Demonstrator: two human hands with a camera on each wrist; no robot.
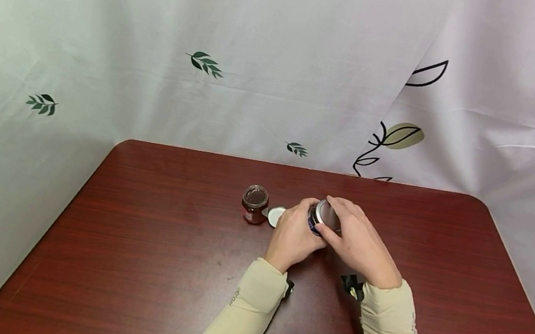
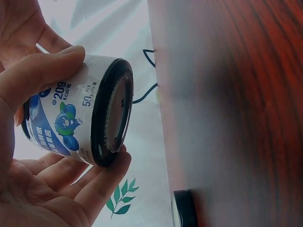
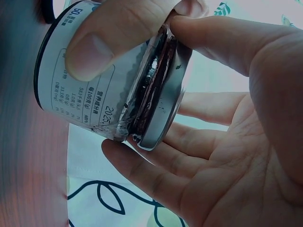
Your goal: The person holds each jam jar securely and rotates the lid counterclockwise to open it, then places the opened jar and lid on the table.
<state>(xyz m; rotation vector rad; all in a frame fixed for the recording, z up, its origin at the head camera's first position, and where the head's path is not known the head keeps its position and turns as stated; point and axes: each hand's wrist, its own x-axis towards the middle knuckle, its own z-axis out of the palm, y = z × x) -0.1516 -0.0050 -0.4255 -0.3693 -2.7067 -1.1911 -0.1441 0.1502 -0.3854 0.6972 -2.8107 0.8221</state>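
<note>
A blueberry jam jar (image 2: pixel 78 118) with a white and blue label is held tilted over the table. My left hand (image 1: pixel 294 237) grips its body, the thumb along the label and the fingers beneath, as the left wrist view shows. At its other end sits a silver metal lid (image 3: pixel 165 101); a dark strip of glass shows between lid and label. My right hand (image 1: pixel 362 246) holds this lid, thumb at one edge and fingers round the far side.
A second jar (image 1: pixel 253 211), dark red and without a lid, stands left of my hands. Beside it a loose lid (image 1: pixel 275 216) lies with its white inside up. The reddish-brown table (image 1: pixel 146 241) ends at a pale curtain (image 1: pixel 265 110) with leaf prints.
</note>
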